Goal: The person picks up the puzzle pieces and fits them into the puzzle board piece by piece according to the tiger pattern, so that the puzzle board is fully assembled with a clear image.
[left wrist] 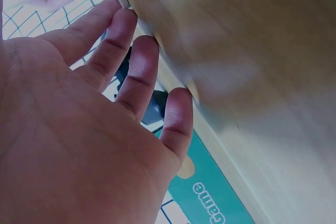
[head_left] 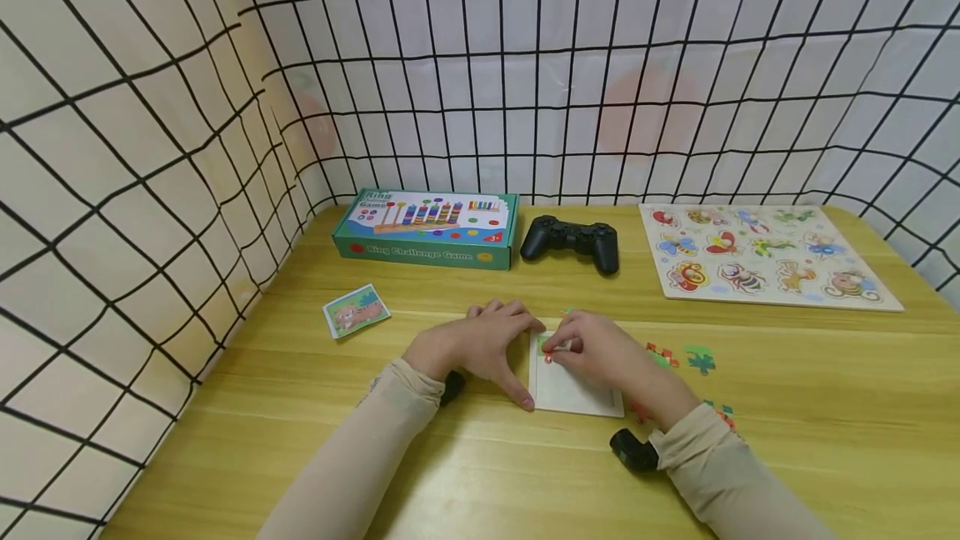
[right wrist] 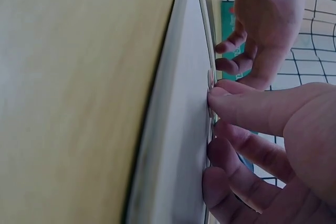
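Observation:
A white puzzle tray (head_left: 581, 390) lies on the table in front of the person. The left hand (head_left: 491, 347) rests at its left side, thumb by the near corner and fingers spread by the far corner. In the left wrist view the fingertips of the left hand (left wrist: 105, 114) touch down on the surface. With thumb and fingertips, the right hand (head_left: 603, 350) pinches a small red jigsaw piece (head_left: 548, 357) against the tray's far left part. A green piece (head_left: 542, 346) lies beside it, partly covered by the fingers. The right wrist view shows the thumb low against the tray (right wrist: 181, 129).
Loose red and green jigsaw pieces (head_left: 701, 359) lie right of the tray, some behind the right forearm. A picture card (head_left: 357, 312) lies at left. Along the back are a ring game box (head_left: 427, 229), a black game controller (head_left: 572, 242) and an insect puzzle board (head_left: 772, 261).

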`<action>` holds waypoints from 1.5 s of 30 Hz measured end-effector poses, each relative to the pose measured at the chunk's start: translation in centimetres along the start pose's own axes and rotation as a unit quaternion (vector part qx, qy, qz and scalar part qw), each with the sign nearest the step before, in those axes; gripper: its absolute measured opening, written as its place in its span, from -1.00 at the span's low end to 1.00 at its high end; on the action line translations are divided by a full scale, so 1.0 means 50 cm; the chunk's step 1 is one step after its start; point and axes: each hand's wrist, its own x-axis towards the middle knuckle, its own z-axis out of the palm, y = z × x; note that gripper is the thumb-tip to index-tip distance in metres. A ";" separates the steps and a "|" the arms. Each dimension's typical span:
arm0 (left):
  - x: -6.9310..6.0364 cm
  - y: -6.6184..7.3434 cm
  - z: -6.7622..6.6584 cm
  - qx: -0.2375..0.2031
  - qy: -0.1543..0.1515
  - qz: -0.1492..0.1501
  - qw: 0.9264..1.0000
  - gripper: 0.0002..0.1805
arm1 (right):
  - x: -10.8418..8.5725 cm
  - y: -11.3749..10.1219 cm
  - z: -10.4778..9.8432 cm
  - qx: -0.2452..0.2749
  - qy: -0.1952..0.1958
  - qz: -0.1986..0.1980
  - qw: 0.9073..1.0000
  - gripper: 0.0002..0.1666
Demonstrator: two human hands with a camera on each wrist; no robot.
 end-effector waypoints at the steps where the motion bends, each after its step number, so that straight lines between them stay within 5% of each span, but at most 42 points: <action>1: 0.000 0.000 0.000 -0.001 0.000 -0.001 1.000 0.14 | 0.000 0.001 -0.001 -0.001 -0.001 -0.003 1.000 -0.86; 45: -0.001 0.000 -0.003 -0.002 -0.001 -0.006 1.000 0.15 | -0.004 0.006 -0.009 0.015 0.008 0.007 1.000 -0.88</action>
